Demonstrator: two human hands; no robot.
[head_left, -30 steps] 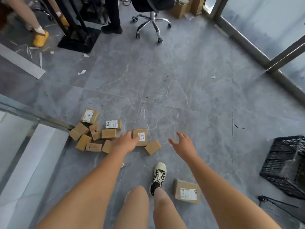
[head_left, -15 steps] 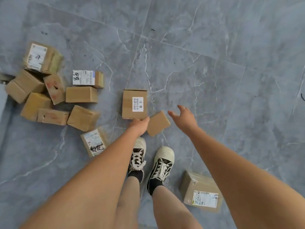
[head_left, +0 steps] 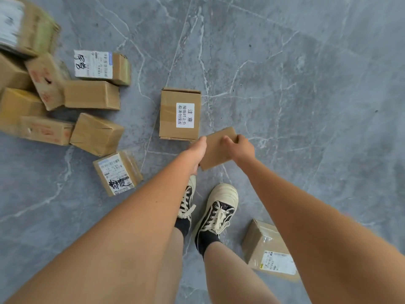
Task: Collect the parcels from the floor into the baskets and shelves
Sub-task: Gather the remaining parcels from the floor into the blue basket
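Both hands grip a small plain brown cardboard parcel (head_left: 217, 148) low over the grey marbled stone floor (head_left: 306, 84): the left hand (head_left: 196, 153) clasps its left edge, the right hand (head_left: 241, 148) curls its fingers (head_left: 229, 140) over the far corner. Just beyond lies a taped square cardboard box with a white label (head_left: 179, 115).

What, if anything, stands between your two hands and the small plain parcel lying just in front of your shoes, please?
Nothing visible does. The left hand and right hand are already on opposite sides of the small plain parcel. The labelled box lies just behind it, apparently close to its far corner, but not between hands and parcel.
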